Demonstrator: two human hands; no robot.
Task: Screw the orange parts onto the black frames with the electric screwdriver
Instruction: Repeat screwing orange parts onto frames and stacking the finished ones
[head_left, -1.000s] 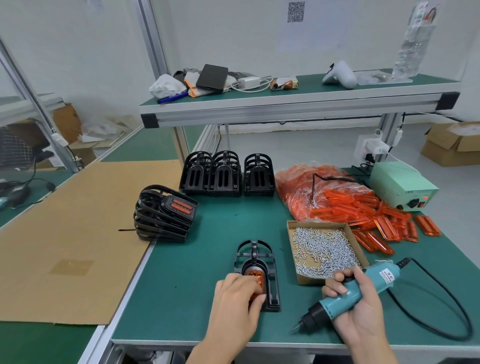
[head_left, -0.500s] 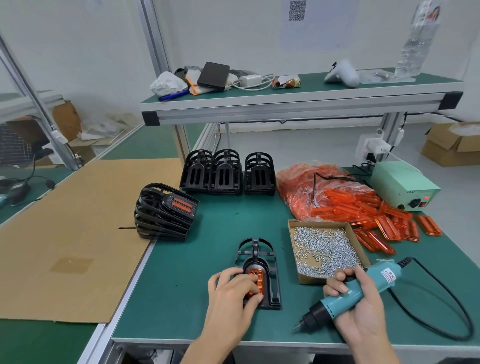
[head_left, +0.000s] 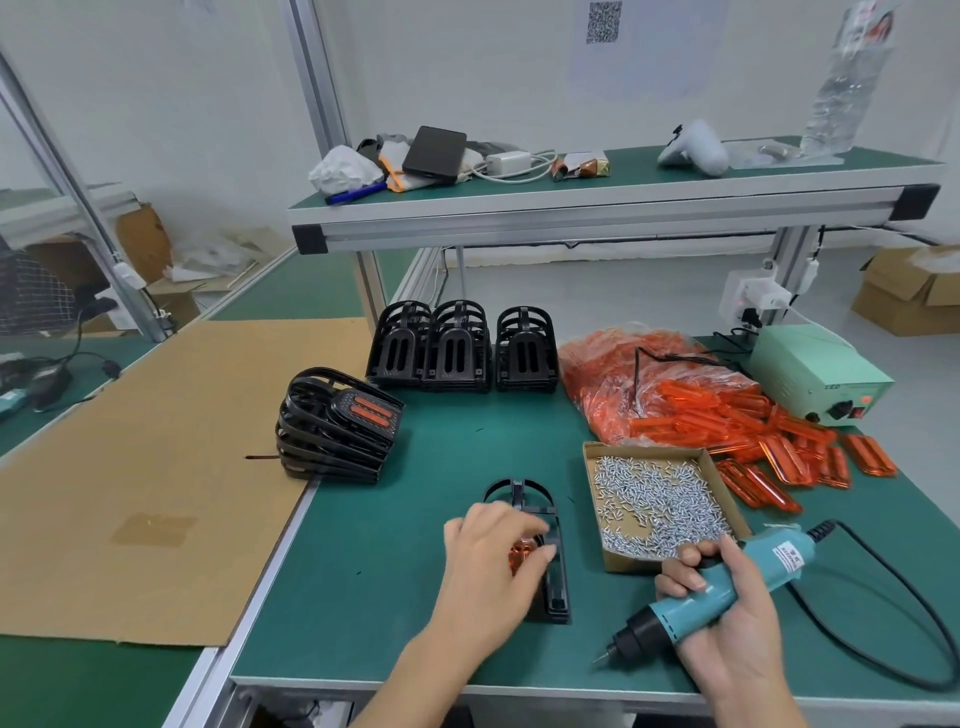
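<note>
Your left hand (head_left: 496, 566) lies over the black frame (head_left: 540, 551) flat on the table (head_left: 395, 587) in front of you, fingers curled down onto the orange part (head_left: 521, 555) seated in it; whether they pinch the part or only press it, the view does not show. Your right hand (head_left: 727, 623) grips the electric screwdriver (head_left: 717, 590), fingers wrapped round its blue body, the bit aimed down and left, clear of the frame and touching nothing.

This frame looks placed but not yet screwed: no screw can be made out in it. To your left, a leaning stack of frames (head_left: 337, 431) shows orange already fitted on the top one, so some are likely finished. At the back, three rows of bare frames (head_left: 462, 348) stand waiting. Behind the box of screws (head_left: 657, 501), which sits just beside your right hand, a bag of orange parts (head_left: 649, 384) and a loose spill of them (head_left: 795, 457) remain. Most of the job seems to lie ahead.
</note>
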